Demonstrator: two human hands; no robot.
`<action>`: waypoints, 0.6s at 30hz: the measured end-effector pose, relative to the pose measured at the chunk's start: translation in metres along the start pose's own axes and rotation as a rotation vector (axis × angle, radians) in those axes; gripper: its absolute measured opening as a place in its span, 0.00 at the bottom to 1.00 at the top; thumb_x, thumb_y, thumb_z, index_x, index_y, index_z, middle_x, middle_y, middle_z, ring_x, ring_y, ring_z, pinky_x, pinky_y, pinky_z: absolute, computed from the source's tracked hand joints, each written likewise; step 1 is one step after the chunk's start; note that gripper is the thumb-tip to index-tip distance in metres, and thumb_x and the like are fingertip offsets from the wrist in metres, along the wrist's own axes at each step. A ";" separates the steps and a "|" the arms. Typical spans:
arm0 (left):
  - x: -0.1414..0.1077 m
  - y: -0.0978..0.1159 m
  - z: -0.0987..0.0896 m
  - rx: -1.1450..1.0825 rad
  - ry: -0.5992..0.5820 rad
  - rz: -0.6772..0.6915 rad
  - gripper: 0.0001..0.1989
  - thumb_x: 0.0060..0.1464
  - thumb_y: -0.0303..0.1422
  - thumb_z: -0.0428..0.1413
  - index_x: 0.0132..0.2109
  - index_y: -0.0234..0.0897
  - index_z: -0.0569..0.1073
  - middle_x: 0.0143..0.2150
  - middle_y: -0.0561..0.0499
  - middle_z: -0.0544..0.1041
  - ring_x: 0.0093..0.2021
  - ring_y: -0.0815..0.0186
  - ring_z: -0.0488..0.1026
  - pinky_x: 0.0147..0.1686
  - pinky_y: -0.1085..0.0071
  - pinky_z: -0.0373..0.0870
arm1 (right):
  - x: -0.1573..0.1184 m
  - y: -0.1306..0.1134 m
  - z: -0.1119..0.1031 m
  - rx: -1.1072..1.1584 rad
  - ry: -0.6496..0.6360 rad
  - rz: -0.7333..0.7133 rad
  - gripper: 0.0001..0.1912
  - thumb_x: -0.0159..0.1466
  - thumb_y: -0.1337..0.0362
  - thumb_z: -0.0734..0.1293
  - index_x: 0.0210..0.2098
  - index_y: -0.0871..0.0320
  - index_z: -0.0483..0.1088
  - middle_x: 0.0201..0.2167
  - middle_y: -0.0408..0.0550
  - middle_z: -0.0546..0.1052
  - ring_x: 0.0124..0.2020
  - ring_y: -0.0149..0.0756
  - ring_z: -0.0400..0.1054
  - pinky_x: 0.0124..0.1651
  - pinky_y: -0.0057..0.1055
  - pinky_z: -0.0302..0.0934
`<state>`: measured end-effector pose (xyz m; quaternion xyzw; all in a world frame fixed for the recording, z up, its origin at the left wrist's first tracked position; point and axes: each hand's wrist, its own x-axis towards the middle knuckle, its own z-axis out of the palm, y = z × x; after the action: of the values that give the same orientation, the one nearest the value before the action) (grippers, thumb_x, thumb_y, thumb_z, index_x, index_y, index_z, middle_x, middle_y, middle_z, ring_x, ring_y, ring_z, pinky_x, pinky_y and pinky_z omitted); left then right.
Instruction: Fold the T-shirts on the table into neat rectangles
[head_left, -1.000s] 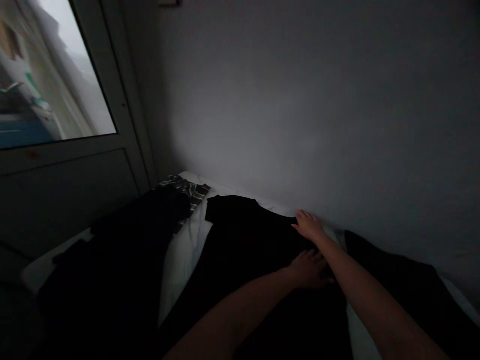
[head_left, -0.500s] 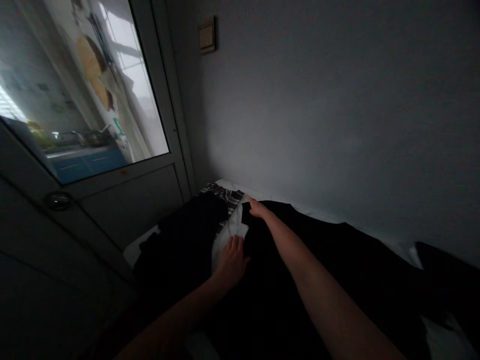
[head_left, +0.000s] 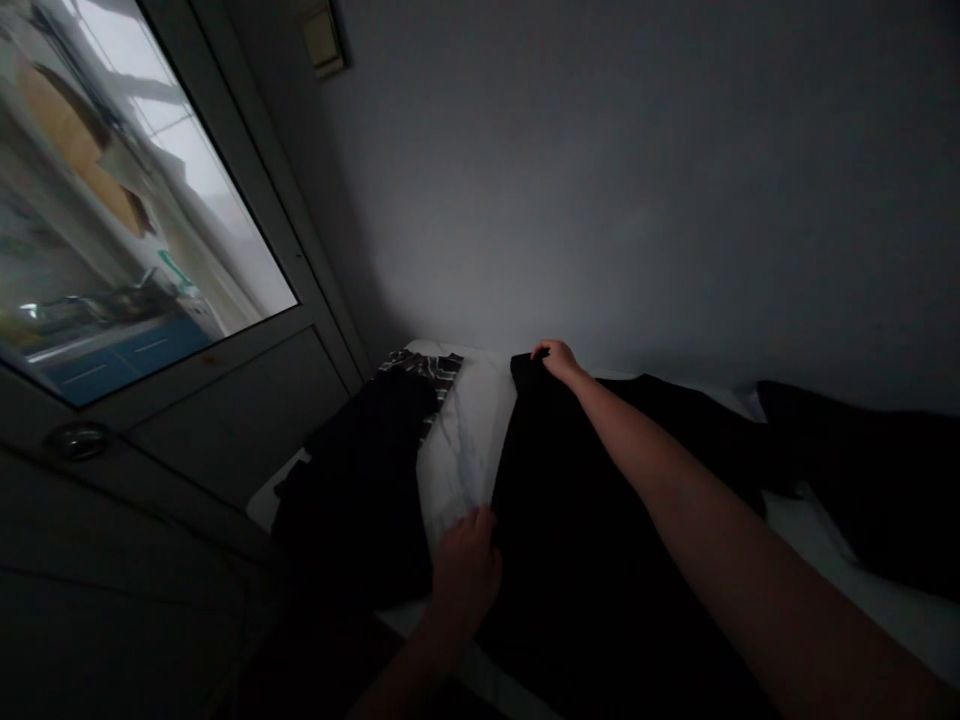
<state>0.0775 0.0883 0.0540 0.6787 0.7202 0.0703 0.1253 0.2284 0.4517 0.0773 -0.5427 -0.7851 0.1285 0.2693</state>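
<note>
On the wrinkled white bed sheet (head_left: 465,450), what do our fingers touch?

Our right hand (head_left: 556,360) pinches the top edge of the black cloth garment (head_left: 592,560), nearly closed; our left hand (head_left: 466,575) lies slightly curled against its side.

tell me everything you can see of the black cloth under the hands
The black garment is matte, dark fabric, too shadowed to show seams or details. It lies on a white bed sheet, its long left edge straight. The right hand rests at its top corner, the left hand at that edge, and the right forearm passes over it.
</note>
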 end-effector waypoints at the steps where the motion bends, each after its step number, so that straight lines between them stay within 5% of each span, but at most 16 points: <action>1: -0.005 0.006 0.001 0.000 -0.046 0.029 0.17 0.53 0.21 0.47 0.47 0.42 0.69 0.47 0.50 0.77 0.46 0.62 0.74 0.45 0.68 0.69 | -0.006 0.013 -0.008 0.008 0.013 0.021 0.25 0.52 0.80 0.57 0.41 0.62 0.78 0.43 0.49 0.80 0.47 0.35 0.72 0.52 0.27 0.62; 9: -0.019 0.036 0.003 0.018 -0.242 0.249 0.18 0.54 0.22 0.47 0.50 0.41 0.68 0.47 0.48 0.77 0.46 0.60 0.75 0.43 0.66 0.69 | -0.062 0.080 -0.026 0.009 0.054 0.145 0.23 0.47 0.80 0.58 0.34 0.61 0.79 0.35 0.45 0.81 0.38 0.35 0.73 0.46 0.29 0.63; 18: -0.022 0.036 -0.004 -0.133 -0.303 0.310 0.18 0.52 0.22 0.50 0.49 0.42 0.69 0.48 0.50 0.77 0.48 0.60 0.75 0.46 0.67 0.69 | -0.080 0.083 -0.025 -0.095 -0.001 0.099 0.24 0.46 0.83 0.59 0.33 0.59 0.79 0.37 0.47 0.80 0.43 0.36 0.72 0.50 0.28 0.61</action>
<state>0.1115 0.0696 0.0697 0.7743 0.5741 0.0334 0.2642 0.3282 0.4069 0.0339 -0.5930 -0.7627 0.1045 0.2360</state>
